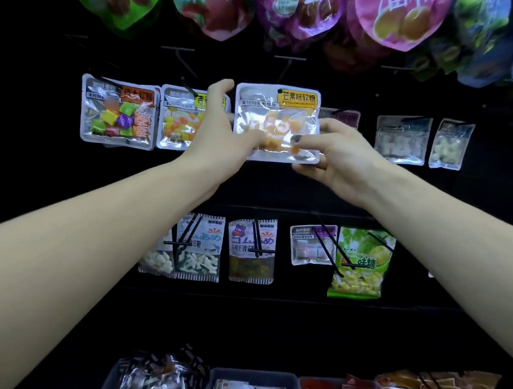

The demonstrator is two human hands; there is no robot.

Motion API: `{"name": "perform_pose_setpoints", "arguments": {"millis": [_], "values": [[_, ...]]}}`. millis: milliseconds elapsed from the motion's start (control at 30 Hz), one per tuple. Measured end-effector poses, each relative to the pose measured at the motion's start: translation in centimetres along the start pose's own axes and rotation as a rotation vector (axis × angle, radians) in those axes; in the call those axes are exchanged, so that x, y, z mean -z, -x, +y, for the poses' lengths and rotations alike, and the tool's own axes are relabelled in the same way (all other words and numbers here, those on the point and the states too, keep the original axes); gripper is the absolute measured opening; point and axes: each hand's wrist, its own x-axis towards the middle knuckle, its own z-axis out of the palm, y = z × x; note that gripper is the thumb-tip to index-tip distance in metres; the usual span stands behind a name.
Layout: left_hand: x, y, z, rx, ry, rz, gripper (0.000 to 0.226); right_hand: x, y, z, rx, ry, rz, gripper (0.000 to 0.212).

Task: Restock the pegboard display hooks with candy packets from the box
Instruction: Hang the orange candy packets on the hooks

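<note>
Both hands raised to the middle row of the black pegboard (495, 210). Left hand (221, 129) clamped on the left edge of a clear mango candy packet (277, 124), thumb across its lower front. Right hand (337, 156) pinching its lower right corner. Packet upright, between a yellow-labelled packet (176, 122) left and a part-hidden one (343, 117) right. Grey bins (254, 377) near, below.

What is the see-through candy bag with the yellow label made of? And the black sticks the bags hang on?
The clear candy packet with the yellow label looks like thin glossy plastic film: orange sweets show through and light glints off its crinkles. The thin black display hooks look like painted or coated metal wire, straight and slim, though that is less certain.
</note>
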Motion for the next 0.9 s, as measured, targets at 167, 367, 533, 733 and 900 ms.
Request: {"name": "perform_pose_setpoints", "arguments": {"millis": [167,367,533,733,900], "values": [[-0.1,-0.7,1.1,0.004,-0.058,0.017,0.078,-0.2,-0.5,-0.8,0.030,-0.013,0.031,0.020],[-0.1,-1.0,1.3,-0.014,-0.153,0.014,0.082,-0.3,-1.2,-0.7,0.006,-0.052,0.067,0.026],[-0.5,-1.5,1.2,-0.014,-0.173,0.016,0.084,0.2,-1.5,-0.4,0.008,-0.067,0.066,0.018],[-0.7,-1.6,1.0,-0.025,-0.180,0.026,0.080,0.4,-2.3,-0.2,-0.005,-0.100,0.067,0.034],[-0.5,-1.8,0.7,-0.050,-0.199,0.046,0.080,0.3,-2.8,0.2,0.003,-0.121,0.077,0.032]]}}
